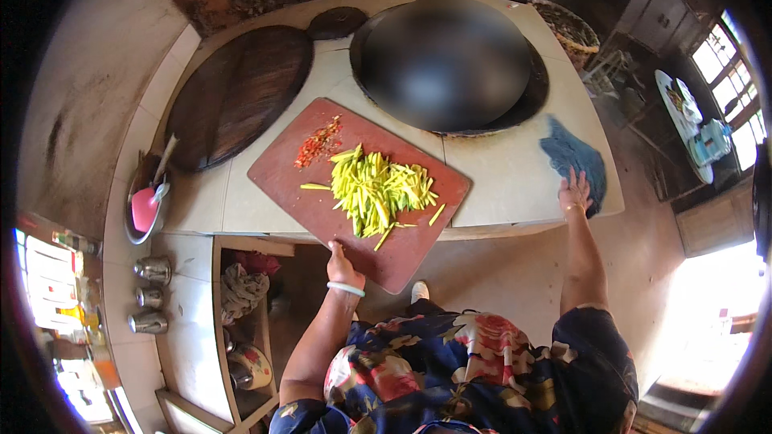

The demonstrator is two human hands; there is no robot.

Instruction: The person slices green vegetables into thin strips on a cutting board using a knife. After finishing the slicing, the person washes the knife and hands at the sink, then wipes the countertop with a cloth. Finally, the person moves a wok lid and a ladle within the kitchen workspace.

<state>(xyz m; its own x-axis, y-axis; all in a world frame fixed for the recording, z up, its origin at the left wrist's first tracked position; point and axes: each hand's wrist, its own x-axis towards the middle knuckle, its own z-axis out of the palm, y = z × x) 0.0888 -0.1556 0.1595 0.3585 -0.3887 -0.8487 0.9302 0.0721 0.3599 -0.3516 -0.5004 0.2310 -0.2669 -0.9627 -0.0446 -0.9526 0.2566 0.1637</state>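
Observation:
My left hand (345,268) grips the near edge of a reddish-brown cutting board (289,193), which juts past the front edge of the tiled stove counter (500,193). On the board lies a heap of yellow-green vegetable strips (380,190), with a few loose ones around it. A small pile of chopped red chili (319,141) sits near its far left corner. Over at the counter's right end, my right hand (575,191) rests with spread fingers on a blue-grey cloth (573,154). Whether the fingers grasp the cloth cannot be told.
Behind the board is a large dark wok (446,66), its surface blurred. A round wooden lid (241,96) covers the left side. A metal bowl with a pink item (145,210) and several metal canisters (152,269) stand at left. A wicker basket (567,30) is beyond the far right corner.

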